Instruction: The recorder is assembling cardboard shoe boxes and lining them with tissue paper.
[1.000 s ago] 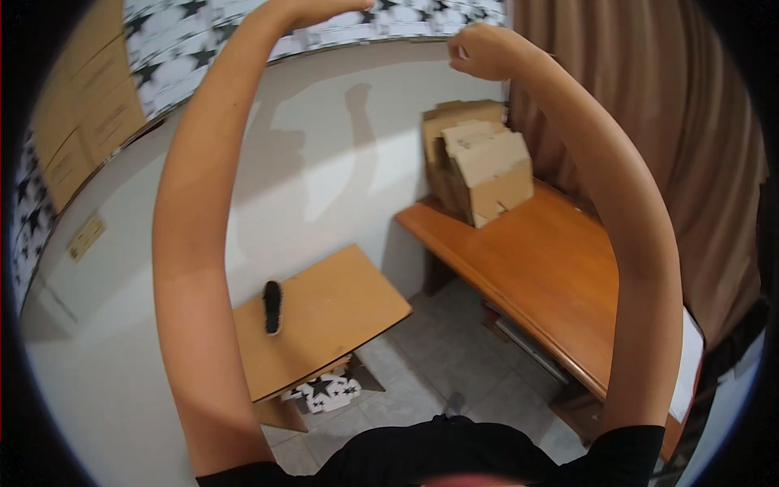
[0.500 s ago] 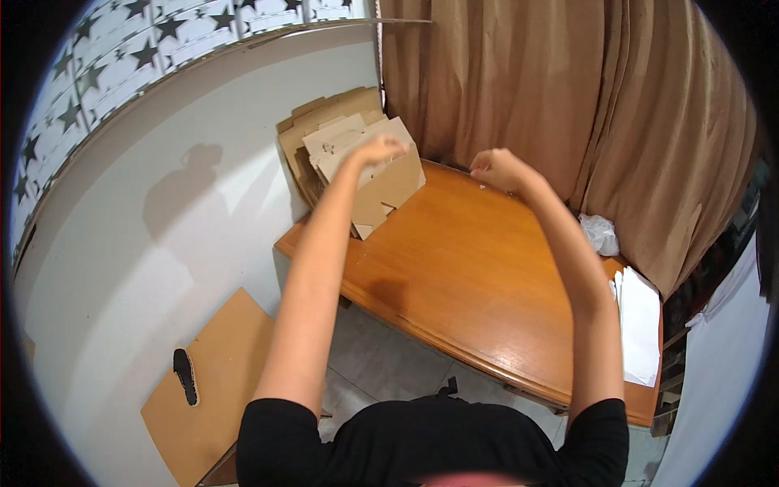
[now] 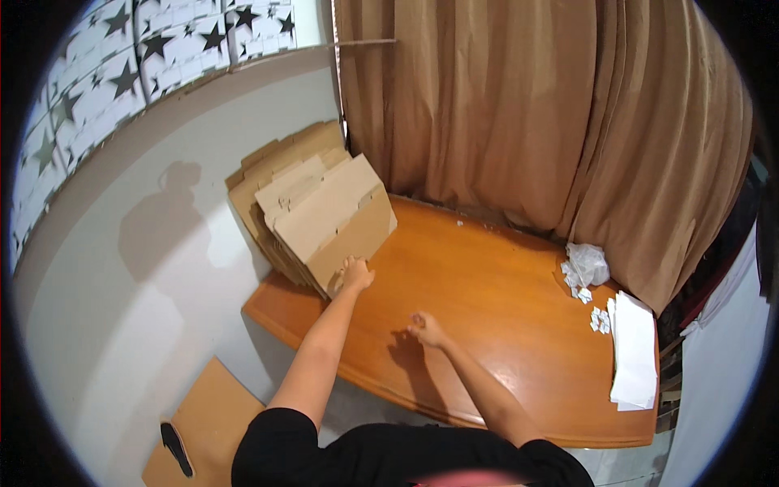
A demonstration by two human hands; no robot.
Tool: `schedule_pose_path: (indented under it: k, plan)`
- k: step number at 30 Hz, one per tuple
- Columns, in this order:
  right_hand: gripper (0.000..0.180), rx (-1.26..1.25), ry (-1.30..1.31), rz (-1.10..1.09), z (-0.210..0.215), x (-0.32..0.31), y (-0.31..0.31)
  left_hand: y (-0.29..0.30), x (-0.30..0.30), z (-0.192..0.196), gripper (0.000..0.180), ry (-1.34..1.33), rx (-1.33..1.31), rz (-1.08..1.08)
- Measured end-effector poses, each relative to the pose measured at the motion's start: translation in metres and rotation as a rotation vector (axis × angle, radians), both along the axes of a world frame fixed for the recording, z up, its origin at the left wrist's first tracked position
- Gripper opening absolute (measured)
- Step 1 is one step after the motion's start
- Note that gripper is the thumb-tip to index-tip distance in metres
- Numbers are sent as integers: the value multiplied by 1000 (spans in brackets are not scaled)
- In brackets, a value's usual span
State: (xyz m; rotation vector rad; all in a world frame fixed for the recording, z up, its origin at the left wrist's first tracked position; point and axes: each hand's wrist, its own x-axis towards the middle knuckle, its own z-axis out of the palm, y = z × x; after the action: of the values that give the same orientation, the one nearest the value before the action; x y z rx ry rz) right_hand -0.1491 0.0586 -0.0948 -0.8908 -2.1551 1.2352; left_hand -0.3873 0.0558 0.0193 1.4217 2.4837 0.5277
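My left hand [image 3: 355, 274] reaches to the lower right part of a stack of flat brown cardboard boxes [image 3: 355, 219], with its fingers apart in front of the foremost sheet. Whether the fingertips touch the cardboard, I cannot tell. The flattened boxes lean against the wall at the left end of a brown wooden table [image 3: 495, 316]. Over the tabletop, to the right of the stack, hovers my right hand [image 3: 428, 330]; its fingers are loosely bent and apart, with nothing visible in them. Its shadow falls on the wood beside it.
A clear plastic bag [image 3: 587, 264] lies at the table's far right, with several small white pieces [image 3: 599, 320] beside it. Nearer stands a stack of white paper [image 3: 631, 353]. Brown curtains [image 3: 487, 105] hang behind. A black shoe sole [image 3: 176, 449] rests on a brown board [image 3: 213, 406] at lower left.
Both hands have come down and closer to me: the left toward the cardboard's lower part, the right from the table's far edge to its near left. The view has shifted too.
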Motion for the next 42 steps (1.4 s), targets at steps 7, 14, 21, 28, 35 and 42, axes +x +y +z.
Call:
schedule_pose_path:
  k: [7, 14, 21, 28, 35, 42]
  plan:
    - [33, -30, 31, -130, -21, -29, -22, 36, -104, -20, 35, 527, 275, 159]
    - [29, -190, 122, -236, -5, -16, 4, 63, -120, -4, 25, 598, 199, 85]
    - [26, -148, 128, -306, 17, 6, 37, 72, -105, 33, 21, 179, 164, 46]
    - [30, -202, 222, -367, 21, 11, 54, 57, -37, 110, 26, -198, 638, -344]
    - [76, -691, 557, -368, 80, 31, 59, 54, 33, 128, 19, -731, 1104, -613]
    - [68, -1092, 788, -118, 96, 84, 54, 27, 107, 114, 17, -1082, 1389, -704]
